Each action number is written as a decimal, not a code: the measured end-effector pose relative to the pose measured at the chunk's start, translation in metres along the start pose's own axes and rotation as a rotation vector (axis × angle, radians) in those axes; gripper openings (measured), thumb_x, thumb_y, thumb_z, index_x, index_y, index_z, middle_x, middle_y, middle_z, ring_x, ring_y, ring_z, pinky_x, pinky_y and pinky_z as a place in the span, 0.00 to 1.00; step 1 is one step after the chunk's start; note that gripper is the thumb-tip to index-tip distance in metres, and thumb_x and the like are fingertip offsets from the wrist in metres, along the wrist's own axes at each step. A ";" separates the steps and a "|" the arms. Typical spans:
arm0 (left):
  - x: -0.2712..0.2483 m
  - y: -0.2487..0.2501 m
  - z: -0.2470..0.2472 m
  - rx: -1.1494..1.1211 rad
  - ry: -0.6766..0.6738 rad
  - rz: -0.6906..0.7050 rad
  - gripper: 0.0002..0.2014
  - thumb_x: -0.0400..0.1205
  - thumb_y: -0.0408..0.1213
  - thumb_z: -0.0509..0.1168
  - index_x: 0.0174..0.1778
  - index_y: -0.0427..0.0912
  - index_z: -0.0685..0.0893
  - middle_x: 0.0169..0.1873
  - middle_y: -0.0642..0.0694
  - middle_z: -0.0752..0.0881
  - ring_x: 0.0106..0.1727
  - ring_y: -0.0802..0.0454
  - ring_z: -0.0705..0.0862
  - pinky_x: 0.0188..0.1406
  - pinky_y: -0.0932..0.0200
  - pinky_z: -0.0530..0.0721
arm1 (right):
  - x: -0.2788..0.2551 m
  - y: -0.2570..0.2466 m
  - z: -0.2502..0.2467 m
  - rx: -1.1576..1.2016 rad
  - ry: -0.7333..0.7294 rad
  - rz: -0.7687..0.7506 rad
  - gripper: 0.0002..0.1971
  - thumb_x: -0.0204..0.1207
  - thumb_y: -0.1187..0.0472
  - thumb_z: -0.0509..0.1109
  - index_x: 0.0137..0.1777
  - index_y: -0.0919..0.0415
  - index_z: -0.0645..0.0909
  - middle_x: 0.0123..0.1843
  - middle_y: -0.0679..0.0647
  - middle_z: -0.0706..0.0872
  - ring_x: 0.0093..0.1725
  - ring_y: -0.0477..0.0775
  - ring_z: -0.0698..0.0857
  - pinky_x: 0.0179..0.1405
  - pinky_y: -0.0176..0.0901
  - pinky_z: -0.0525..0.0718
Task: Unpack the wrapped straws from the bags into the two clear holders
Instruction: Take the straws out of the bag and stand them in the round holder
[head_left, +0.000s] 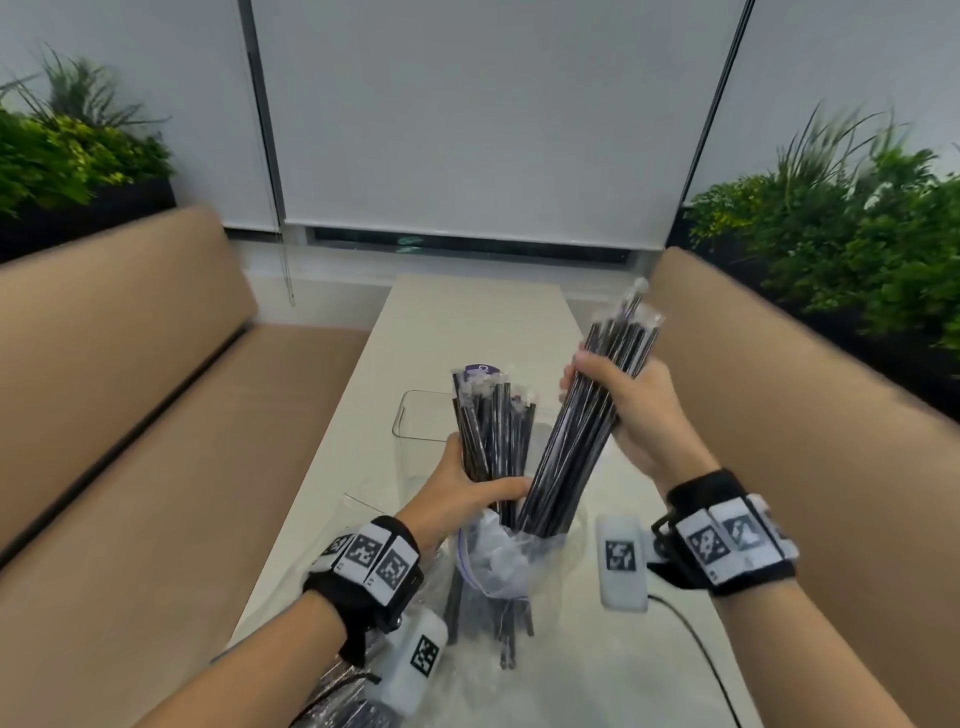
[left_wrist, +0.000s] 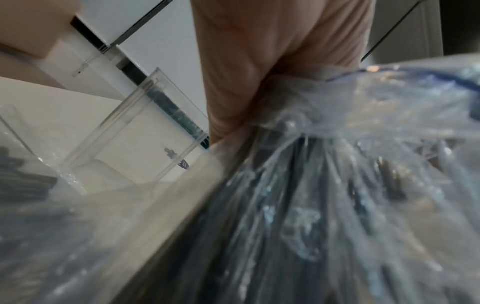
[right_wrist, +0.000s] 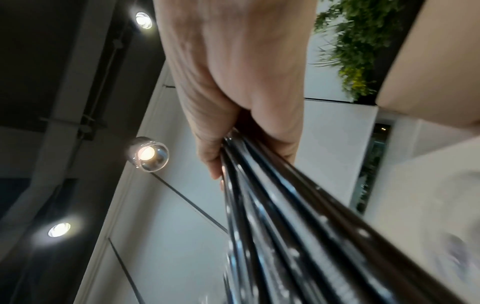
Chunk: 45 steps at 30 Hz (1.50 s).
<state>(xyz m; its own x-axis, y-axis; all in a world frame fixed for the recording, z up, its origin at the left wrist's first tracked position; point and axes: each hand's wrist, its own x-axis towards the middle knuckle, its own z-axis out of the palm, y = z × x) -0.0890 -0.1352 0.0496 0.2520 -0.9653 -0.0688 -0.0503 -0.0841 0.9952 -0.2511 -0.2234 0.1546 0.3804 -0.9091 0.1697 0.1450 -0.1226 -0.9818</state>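
My right hand (head_left: 618, 400) grips a bundle of black wrapped straws (head_left: 582, 436), tilted up to the right, its lower end still inside a clear plastic bag (head_left: 498, 561). My left hand (head_left: 467, 488) grips the bag around a second upright bunch of straws (head_left: 493, 431). A clear holder (head_left: 415, 415) stands on the table just behind the left hand; in the left wrist view the holder (left_wrist: 145, 127) looks see-through, beside my left hand (left_wrist: 259, 82) clutching the bag (left_wrist: 363, 144). In the right wrist view my right hand (right_wrist: 233, 102) wraps round the straws (right_wrist: 285, 216).
The narrow white table (head_left: 467, 312) runs between two tan benches (head_left: 130, 389). A white tagged device with a cable (head_left: 621, 561) lies at right, another tagged white device (head_left: 415, 660) near my left forearm. Planters (head_left: 857, 234) stand on both sides behind the benches.
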 end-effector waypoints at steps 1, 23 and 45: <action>0.000 -0.001 -0.003 0.003 0.007 -0.007 0.37 0.71 0.40 0.79 0.71 0.49 0.66 0.60 0.52 0.83 0.59 0.60 0.83 0.58 0.61 0.80 | 0.008 -0.013 -0.002 -0.014 0.009 -0.031 0.05 0.79 0.67 0.69 0.52 0.69 0.81 0.38 0.59 0.89 0.38 0.54 0.90 0.41 0.46 0.91; -0.032 -0.027 -0.040 -0.006 0.081 -0.079 0.43 0.64 0.45 0.83 0.71 0.59 0.66 0.63 0.58 0.82 0.63 0.61 0.82 0.61 0.60 0.79 | 0.083 0.087 0.000 -0.423 0.401 0.112 0.29 0.74 0.57 0.77 0.69 0.69 0.70 0.63 0.63 0.83 0.57 0.57 0.82 0.50 0.38 0.72; -0.062 -0.039 0.004 -0.040 -0.042 -0.055 0.54 0.66 0.25 0.81 0.75 0.56 0.50 0.63 0.55 0.79 0.50 0.79 0.82 0.43 0.75 0.84 | -0.086 0.094 0.058 -0.216 0.038 -0.109 0.12 0.79 0.54 0.71 0.60 0.55 0.82 0.55 0.46 0.90 0.56 0.41 0.88 0.55 0.37 0.85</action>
<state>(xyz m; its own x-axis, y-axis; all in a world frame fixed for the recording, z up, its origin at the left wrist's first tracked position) -0.1066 -0.0727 0.0149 0.2126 -0.9690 -0.1256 0.0018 -0.1282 0.9917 -0.2168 -0.1335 0.0526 0.3384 -0.8996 0.2759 -0.0174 -0.2991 -0.9541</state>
